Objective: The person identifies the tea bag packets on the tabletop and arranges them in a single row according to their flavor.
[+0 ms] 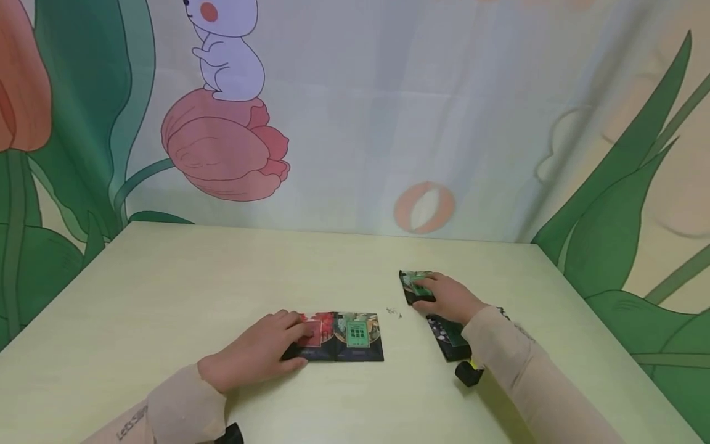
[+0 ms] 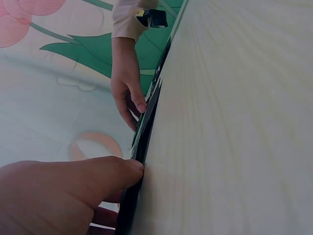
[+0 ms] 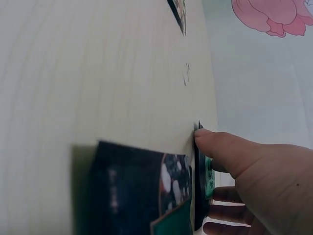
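My left hand point(image 1: 266, 345) rests over the left part of a red-and-black sachet point(image 1: 318, 333), its thumb point(image 2: 131, 171) along the near edge and the fingers on the printed face. Side by side with it lies a green-and-black sachet point(image 1: 359, 336). Farther back on the right, my right hand point(image 1: 446, 297) holds another green-and-black sachet point(image 1: 409, 286), thumb at its near edge and fingers over the top. Below the right wrist is a dark sachet with a green label point(image 1: 445, 339), partly hidden by the sleeve; its corner looms close in the right wrist view point(image 3: 132, 191).
All the sachets lie on a pale wood-grain table point(image 1: 249, 265). Small dark marks point(image 1: 393, 312) show on its top between the hands. A printed curtain point(image 1: 344, 123) hangs behind the far edge. A black wrist device point(image 1: 468, 374) sits under the right sleeve.
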Tool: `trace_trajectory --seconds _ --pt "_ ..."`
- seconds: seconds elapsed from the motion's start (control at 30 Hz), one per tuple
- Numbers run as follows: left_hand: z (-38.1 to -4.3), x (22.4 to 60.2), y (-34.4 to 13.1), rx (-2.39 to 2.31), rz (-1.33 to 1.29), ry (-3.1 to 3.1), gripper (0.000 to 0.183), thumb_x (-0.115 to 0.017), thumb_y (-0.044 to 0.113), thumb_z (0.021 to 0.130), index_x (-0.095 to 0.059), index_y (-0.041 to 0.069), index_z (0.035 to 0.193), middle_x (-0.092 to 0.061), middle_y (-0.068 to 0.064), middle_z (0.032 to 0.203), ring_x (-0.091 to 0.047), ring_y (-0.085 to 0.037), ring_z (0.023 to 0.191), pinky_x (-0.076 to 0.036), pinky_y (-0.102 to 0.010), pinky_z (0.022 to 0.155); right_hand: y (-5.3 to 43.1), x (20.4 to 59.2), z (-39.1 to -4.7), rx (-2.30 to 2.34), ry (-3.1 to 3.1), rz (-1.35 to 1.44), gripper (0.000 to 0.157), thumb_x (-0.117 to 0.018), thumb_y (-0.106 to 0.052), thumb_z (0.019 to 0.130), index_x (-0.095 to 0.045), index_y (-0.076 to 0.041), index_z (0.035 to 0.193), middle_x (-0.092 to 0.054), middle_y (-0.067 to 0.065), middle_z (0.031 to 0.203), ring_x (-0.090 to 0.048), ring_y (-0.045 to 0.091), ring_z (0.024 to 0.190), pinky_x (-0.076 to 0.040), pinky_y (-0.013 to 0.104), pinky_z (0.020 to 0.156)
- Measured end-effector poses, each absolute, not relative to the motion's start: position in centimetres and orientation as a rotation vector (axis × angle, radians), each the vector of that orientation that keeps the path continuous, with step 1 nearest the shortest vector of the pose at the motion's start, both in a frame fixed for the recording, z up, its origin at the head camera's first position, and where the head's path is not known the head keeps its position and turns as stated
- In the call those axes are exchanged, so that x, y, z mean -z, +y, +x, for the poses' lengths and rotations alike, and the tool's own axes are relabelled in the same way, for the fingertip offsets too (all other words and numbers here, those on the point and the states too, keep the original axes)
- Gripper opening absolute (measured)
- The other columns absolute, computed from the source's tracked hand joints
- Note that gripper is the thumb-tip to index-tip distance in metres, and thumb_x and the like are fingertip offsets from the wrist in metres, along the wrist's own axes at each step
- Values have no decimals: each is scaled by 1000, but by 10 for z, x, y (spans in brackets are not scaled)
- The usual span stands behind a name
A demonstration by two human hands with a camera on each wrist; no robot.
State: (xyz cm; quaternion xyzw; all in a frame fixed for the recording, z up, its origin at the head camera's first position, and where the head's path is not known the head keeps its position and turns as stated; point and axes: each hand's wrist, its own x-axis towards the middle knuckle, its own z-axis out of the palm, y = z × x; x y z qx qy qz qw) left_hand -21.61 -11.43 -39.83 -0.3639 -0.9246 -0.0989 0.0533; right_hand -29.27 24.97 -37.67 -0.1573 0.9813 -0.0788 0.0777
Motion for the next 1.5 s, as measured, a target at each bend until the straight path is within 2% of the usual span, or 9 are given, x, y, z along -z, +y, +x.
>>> trace_trajectory --seconds 0.4,0.93,1.5 --pt "-217 397 -113 283 -1101 -2809 43 -72 39 83 -64 13 116 -61 -5 114 -55 -19 101 -49 -39 91 235 371 -293 146 2886 -523 61 -60 -41 93 -46 -9 142 -40 23 147 -44 41 132 -40 54 104" --pt "-216 401 -113 314 -1094 -2808 41 -72 38 83 -64 14 116 -60 -3 113 -54 -17 100 -49 -38 90 211 369 -286 66 2914 -631 55 -66 -33 90 -53 -8 137 -48 22 140 -52 38 124 -44 49 102" --pt "-215 400 -113 304 -1109 -2791 41 -72 37 84 -64 13 116 -60 -3 112 -54 -18 100 -49 -38 90 201 370 -270 130 2904 -655 51 -64 -35 92 -55 -11 136 -50 19 140 -53 35 124 -45 48 102"
